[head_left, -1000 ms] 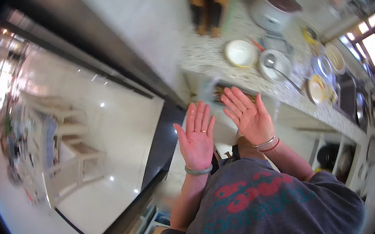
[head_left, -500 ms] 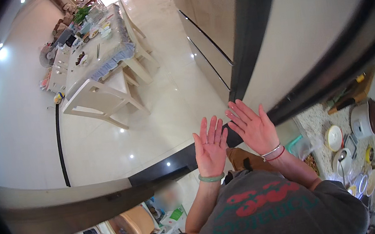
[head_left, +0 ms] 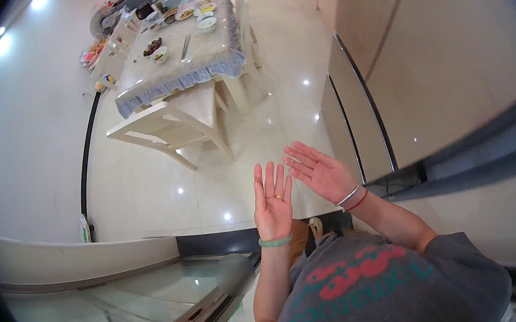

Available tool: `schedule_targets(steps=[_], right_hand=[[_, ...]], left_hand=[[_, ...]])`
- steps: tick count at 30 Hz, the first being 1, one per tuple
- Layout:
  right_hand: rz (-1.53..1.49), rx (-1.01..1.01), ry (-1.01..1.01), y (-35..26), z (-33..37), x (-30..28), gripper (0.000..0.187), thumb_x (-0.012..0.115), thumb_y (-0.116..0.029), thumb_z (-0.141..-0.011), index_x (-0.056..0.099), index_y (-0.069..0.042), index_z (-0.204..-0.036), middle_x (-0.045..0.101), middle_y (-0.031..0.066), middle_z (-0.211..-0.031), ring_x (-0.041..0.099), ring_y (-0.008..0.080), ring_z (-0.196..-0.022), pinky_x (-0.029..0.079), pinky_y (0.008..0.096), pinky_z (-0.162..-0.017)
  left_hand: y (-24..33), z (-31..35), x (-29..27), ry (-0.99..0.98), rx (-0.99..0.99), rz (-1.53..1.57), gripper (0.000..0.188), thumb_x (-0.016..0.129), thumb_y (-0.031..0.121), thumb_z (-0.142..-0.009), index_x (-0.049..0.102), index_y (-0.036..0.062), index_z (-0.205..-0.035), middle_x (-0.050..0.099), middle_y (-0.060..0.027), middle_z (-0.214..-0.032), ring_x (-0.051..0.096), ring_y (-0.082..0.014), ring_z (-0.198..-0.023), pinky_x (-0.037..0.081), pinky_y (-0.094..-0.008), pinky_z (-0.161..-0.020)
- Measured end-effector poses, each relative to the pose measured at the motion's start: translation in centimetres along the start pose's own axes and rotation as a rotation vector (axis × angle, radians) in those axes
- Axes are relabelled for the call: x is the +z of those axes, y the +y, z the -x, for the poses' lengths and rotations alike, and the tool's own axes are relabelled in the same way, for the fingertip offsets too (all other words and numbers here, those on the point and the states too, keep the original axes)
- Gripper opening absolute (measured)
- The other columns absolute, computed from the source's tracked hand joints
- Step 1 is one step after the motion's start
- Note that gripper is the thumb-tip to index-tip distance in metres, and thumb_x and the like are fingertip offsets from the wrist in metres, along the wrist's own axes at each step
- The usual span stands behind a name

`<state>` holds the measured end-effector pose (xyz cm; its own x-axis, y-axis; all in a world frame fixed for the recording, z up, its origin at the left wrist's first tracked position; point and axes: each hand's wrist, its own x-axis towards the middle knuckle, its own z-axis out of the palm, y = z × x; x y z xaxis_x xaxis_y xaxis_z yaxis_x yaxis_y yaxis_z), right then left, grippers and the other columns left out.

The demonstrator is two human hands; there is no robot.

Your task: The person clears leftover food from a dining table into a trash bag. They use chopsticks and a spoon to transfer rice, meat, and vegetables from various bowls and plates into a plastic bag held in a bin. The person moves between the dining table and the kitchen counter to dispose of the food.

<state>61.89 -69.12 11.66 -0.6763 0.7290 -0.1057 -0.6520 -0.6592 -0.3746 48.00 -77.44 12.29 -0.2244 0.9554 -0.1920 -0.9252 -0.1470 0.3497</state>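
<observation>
Both my hands are held out in front of my body, palms up, with nothing in them. My left hand (head_left: 272,204) has its fingers stretched out and slightly apart; a ring sits on one finger and a green bangle (head_left: 275,241) circles the wrist. Close beside it, my right hand (head_left: 322,173) slants up to the left with its fingers extended. A silver bangle (head_left: 347,195) and a red cord go round that wrist. Neither hand touches anything; below them lies the pale tiled floor (head_left: 211,198).
Ahead stands a dining table (head_left: 154,84) with dishes, bowls (head_left: 207,25) and chopsticks (head_left: 186,47). A white chair (head_left: 165,124) is tucked at its near end. Tall glossy cabinet doors (head_left: 444,63) rise on the right. A glass sliding door (head_left: 141,308) is at lower left.
I have moved forward through the doorway and turned, so the kitchen counter on the right is out of view. The table and chair appear nearer. Both hands stay open.
</observation>
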Motion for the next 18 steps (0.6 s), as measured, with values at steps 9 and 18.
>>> schedule_targets(steps=[9,18], right_hand=[[-0.034,0.169,0.074,-2.4,-20.2,-1.4,0.038,0.041,-0.021,-0.099,0.044,-0.001,-0.131,0.050,0.0101,-0.129,0.047,0.0218,-0.121,0.038,0.0344,-0.104],[-0.019,0.076,0.182,-9.1,-41.1,-2.2,0.034,0.045,-0.022,-0.098,0.051,-0.002,-0.124,0.058,0.0093,-0.119,0.053,0.0215,-0.113,0.043,0.0348,-0.099]], left_hand=[[6.0,-17.3,-1.4,0.048,0.085,0.036,0.043,0.032,0.027,-0.102,0.029,0.0137,-0.143,0.034,-0.0080,-0.146,0.031,-0.0252,-0.136,0.026,-0.0404,-0.114],[13.3,-40.3,0.6,-0.001,-0.017,-0.051,0.045,0.037,0.028,-0.101,0.029,0.0139,-0.143,0.039,-0.0091,-0.143,0.038,-0.0237,-0.131,0.030,-0.0397,-0.111]])
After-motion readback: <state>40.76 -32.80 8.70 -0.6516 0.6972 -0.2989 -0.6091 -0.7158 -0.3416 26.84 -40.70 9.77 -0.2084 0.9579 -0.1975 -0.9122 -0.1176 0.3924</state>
